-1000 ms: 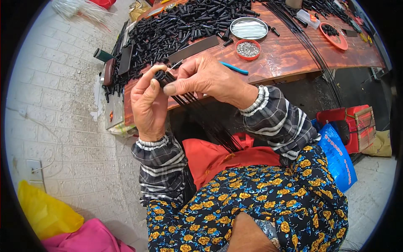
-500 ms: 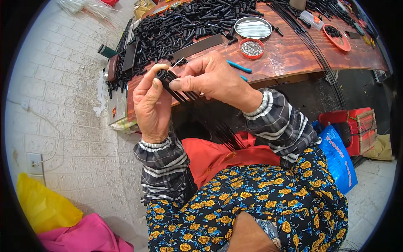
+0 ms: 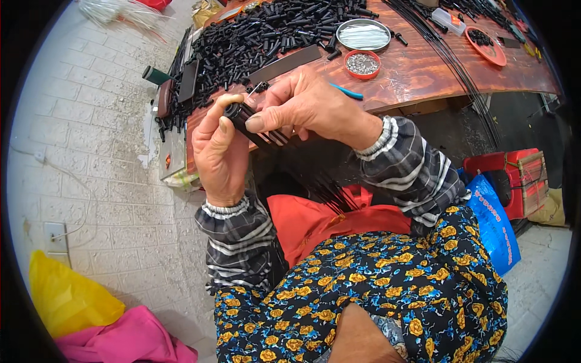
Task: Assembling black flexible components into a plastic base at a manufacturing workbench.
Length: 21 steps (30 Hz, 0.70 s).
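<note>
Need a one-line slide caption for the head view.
Both hands, left and right, hold a black ribbed bundle beside a wooden table.

Lower ends of the black rods [image 3: 275, 136] hidden behind the right hand [image 3: 308, 109], left hand [image 3: 219, 154] palm turned away, contents of the small red dish [image 3: 362, 63] too small to tell, upper-right red tray [image 3: 484, 45] partly cut by the frame's rim, wooden table [image 3: 423, 72] running out at the top edge

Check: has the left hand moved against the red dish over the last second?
No. The left hand keeps its spot below-left of the red dish, gripping the black bundle.
</note>
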Available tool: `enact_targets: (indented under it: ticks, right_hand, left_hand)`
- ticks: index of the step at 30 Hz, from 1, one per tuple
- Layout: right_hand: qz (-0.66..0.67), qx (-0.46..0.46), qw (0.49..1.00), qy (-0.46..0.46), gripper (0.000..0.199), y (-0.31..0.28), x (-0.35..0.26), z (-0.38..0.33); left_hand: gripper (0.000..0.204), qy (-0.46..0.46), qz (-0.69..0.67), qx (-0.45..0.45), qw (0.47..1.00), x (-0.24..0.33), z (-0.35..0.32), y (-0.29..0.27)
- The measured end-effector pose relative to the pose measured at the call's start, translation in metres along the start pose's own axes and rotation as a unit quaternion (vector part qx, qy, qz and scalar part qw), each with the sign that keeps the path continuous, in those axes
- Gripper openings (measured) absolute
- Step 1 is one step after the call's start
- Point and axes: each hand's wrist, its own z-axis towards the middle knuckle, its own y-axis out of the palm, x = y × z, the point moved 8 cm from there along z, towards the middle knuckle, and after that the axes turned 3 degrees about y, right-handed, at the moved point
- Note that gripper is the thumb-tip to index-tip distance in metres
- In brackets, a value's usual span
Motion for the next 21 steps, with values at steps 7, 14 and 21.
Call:
enact_targets:
  ticks: [7,14,21]
  right_hand:
    - [-0.051,-0.082,0.992,0.081,0.031,0.004,-0.003,0.003]
    - [-0.015,-0.174,0.982,0.077,0.028,0.011,0.0,0.003]
    - [0.091,-0.275,0.954,0.077,0.026,0.03,0.002,0.001]
  left_hand:
    - [0.044,-0.007,0.06,-0.07,0.996,-0.003,0.013,-0.009]
    - [0.039,0.026,0.065,-0.187,0.98,-0.004,0.022,0.016]
    - [0.038,0.059,-0.069,-0.265,0.96,-0.013,0.028,0.03]
